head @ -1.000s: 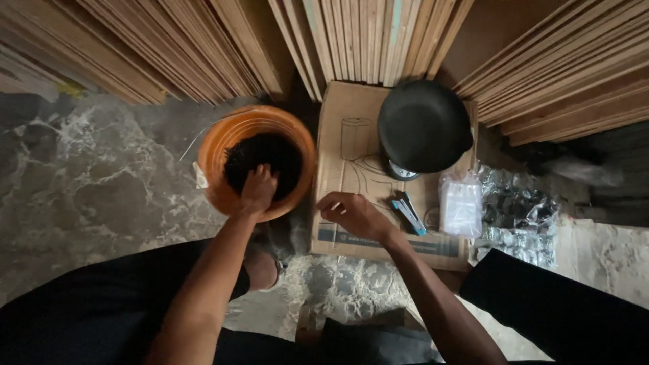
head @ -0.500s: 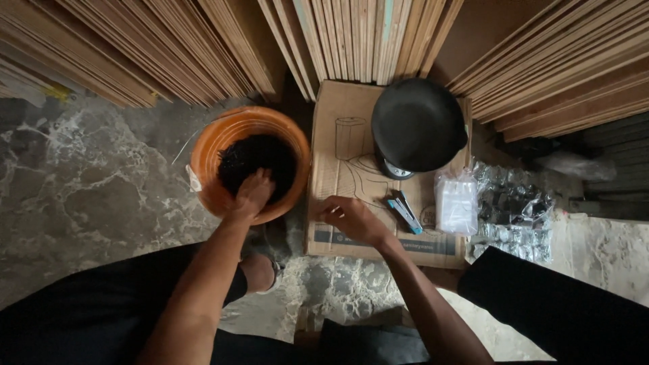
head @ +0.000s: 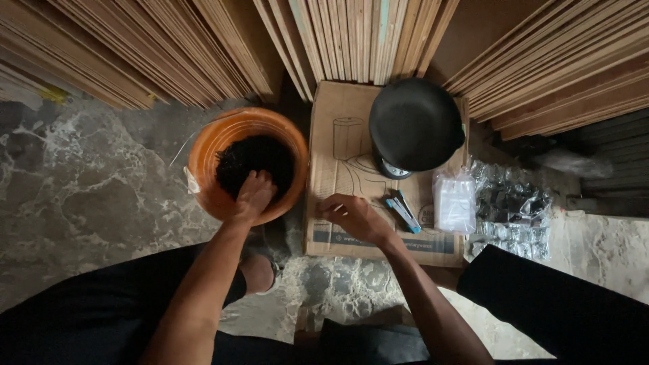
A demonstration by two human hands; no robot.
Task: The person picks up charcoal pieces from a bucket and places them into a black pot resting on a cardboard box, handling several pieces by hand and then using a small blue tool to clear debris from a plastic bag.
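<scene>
Now, left hand: my left hand (head: 253,196) reaches into the orange bowl (head: 209,152), fingers dug into the dark loose stuff (head: 253,159); I cannot tell whether the grip is closed on any.
Right hand: my right hand (head: 353,217) rests on the flattened cardboard box (head: 338,169), fingers curled, holding nothing I can make out.
Bowl: on the floor, just left of the cardboard.
Nearby: a black round pan (head: 414,124), a small blue tool (head: 403,211) and clear plastic bags (head: 454,201) on the cardboard.

Both forearms reach forward, the left hand (head: 253,196) curled with fingers down, the right hand (head: 353,216) loosely closed, knuckles up.
</scene>
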